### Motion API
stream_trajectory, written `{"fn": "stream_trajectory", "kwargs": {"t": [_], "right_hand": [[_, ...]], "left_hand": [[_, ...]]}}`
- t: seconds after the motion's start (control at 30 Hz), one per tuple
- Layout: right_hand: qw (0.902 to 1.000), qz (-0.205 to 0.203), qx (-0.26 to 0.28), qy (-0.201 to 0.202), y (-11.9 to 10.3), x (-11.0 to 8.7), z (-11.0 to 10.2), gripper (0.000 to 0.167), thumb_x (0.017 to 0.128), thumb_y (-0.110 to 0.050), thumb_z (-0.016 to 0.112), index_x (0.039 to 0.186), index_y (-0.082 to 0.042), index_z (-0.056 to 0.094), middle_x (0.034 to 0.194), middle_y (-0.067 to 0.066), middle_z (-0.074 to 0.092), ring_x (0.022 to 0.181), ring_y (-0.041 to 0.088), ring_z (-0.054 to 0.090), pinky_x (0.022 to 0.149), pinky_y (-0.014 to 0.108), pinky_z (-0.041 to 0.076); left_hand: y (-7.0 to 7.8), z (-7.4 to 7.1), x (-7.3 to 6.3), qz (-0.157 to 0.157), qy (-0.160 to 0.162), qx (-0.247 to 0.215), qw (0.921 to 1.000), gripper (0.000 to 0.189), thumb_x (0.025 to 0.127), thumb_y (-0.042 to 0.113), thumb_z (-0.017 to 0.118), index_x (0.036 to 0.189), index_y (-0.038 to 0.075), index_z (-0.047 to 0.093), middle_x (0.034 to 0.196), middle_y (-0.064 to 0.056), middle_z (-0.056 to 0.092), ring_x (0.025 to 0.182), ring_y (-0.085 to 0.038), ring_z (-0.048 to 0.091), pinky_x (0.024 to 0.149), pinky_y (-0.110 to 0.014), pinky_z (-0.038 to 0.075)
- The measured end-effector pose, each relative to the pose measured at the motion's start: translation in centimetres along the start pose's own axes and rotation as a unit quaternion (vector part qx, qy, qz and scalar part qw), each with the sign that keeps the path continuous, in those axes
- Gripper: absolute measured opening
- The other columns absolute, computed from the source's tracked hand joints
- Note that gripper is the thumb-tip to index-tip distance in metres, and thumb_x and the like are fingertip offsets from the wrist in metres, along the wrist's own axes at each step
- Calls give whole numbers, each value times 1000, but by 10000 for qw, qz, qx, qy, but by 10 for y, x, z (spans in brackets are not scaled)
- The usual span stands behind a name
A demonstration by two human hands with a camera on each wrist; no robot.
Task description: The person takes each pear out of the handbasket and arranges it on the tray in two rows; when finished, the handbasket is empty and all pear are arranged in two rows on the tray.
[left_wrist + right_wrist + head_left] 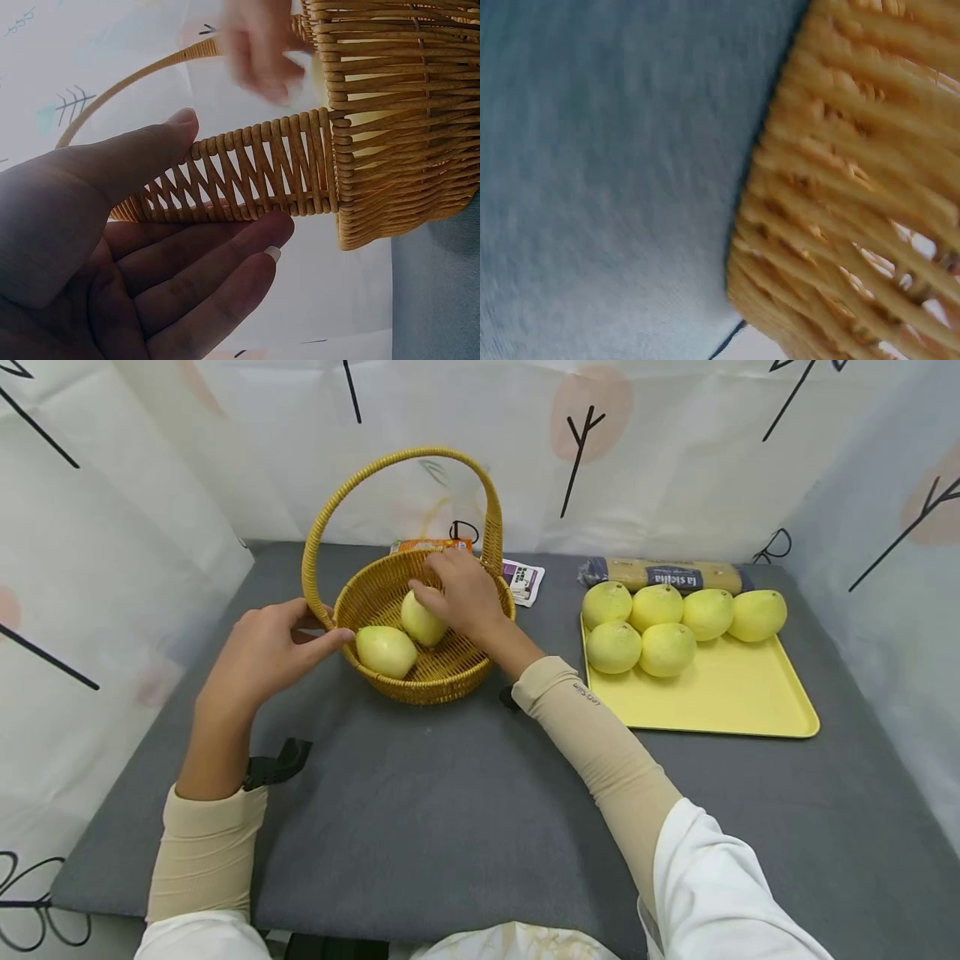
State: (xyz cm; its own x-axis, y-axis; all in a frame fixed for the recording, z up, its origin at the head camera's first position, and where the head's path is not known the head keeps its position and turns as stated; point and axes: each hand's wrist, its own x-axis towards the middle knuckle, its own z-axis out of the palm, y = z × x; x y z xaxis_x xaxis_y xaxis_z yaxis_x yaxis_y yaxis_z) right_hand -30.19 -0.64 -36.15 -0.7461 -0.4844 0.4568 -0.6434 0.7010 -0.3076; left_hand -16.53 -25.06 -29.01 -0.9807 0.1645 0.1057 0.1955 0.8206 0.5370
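A wicker basket (450,681) with a tall hooped handle (491,518) stands at the back left of the table. My left hand (262,647) holds the foot of the handle at the basket's left side; in the left wrist view its thumb and fingers (232,300) lie on either side of the woven strip. Inside the basket are two pale yellow-green fruits, one at the front left (386,652) and another near the middle (422,620). Over the basket, close above the middle fruit, is my right hand (465,589), thumb apart from the fingers, gripping nothing visible. The right wrist view shows only basket weave (840,202) and tablecloth.
On the right, a yellow tray (720,702) carries several more of these fruits (667,650). Behind it lies a long wrapped pack (630,573). An orange packet (427,545) and a white-and-purple packet (523,581) lie behind the basket. A patterned white curtain (675,460) surrounds the grey table (450,827).
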Motion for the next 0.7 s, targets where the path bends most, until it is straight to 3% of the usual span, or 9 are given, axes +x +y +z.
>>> {"fn": "stream_trajectory", "kwargs": {"t": [0.07, 0.13, 0.2, 0.4, 0.7], "right_hand": [[9957, 171, 184, -889, 2, 1, 0, 48, 91, -45, 68, 125, -12, 65, 116, 12, 60, 103, 27, 57, 83, 39, 50], [9844, 243, 180, -1734, 2, 0, -1, 55, 86, -49, 71, 131, -17, 62, 119, 10, 57, 104, 24, 55, 82, 38, 49], [9783, 182, 176, -2058, 1, 0, -1, 49, 83, -45, 73, 122, -17, 66, 105, 6, 59, 90, 21, 55, 74, 38, 48], [9841, 224, -193, -1751, 0, 1, -4, 46, 79, -46, 76, 116, -20, 68, 100, 4, 57, 83, 19, 54, 69, 37, 46], [9870, 516, 83, -1523, 1, -4, -6, 45, 80, -44, 74, 116, -20, 67, 103, 3, 58, 83, 19, 54, 68, 36, 47]], "left_hand": [[2, -2, 0, -51, -33, 12, 10000, 52, 93, 49, 69, 119, 4, 64, 116, -17, 69, 105, -35, 67, 84, -55, 53], [3, -3, 0, -95, -55, 32, 9999, 53, 93, 50, 69, 119, 4, 64, 116, -18, 69, 105, -35, 67, 84, -55, 53], [3, -3, 0, -115, -56, 7, 9999, 53, 92, 50, 70, 119, 4, 64, 116, -17, 70, 105, -35, 67, 84, -54, 53], [2, -4, 0, -88, 12, 31, 10000, 54, 92, 52, 69, 118, 5, 65, 114, -17, 70, 104, -34, 67, 82, -54, 53], [3, -2, 1, -66, -81, 69, 9999, 55, 93, 52, 68, 119, 3, 64, 115, -18, 69, 104, -35, 67, 83, -55, 53]]}}
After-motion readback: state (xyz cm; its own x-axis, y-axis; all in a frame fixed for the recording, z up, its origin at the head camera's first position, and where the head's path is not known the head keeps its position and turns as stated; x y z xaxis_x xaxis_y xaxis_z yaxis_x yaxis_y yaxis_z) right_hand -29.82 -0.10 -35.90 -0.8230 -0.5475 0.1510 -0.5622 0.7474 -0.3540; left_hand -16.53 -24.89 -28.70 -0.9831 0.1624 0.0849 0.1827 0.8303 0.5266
